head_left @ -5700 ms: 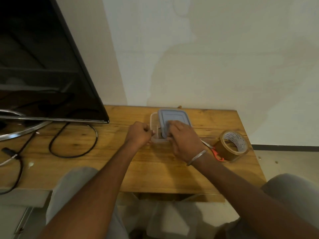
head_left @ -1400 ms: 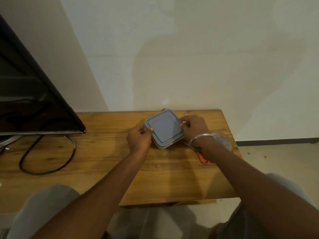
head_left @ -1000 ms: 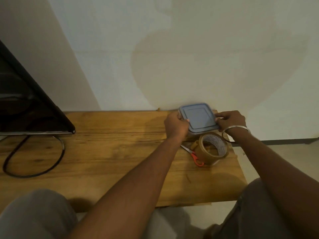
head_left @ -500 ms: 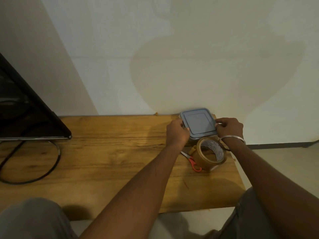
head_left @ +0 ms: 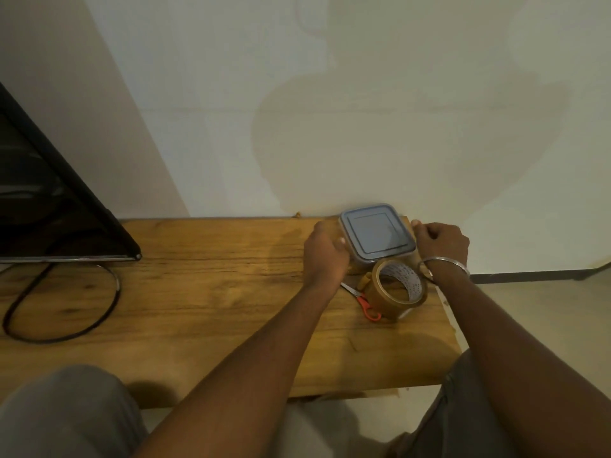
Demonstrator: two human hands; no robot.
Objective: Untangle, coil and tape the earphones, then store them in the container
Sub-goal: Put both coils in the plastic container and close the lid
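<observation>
A square clear container with a grey-blue lid [head_left: 377, 233] rests at the back right corner of the wooden table [head_left: 205, 292], against the wall. My left hand [head_left: 325, 252] grips its left side with curled fingers. My right hand [head_left: 441, 241], a metal bangle on the wrist, is curled at its right side, touching or barely off the edge. The lid is closed; the earphones are not visible.
A roll of brown tape [head_left: 398, 289] stands just in front of the container, with orange-handled scissors [head_left: 363, 300] beside it. A black screen [head_left: 49, 206] leans at the left, a black cable [head_left: 66, 312] looped below it. The table's right edge is close to my right wrist.
The container was carried from the table's middle to the back right corner and set down by the wall. Both hands stayed on its sides throughout.
</observation>
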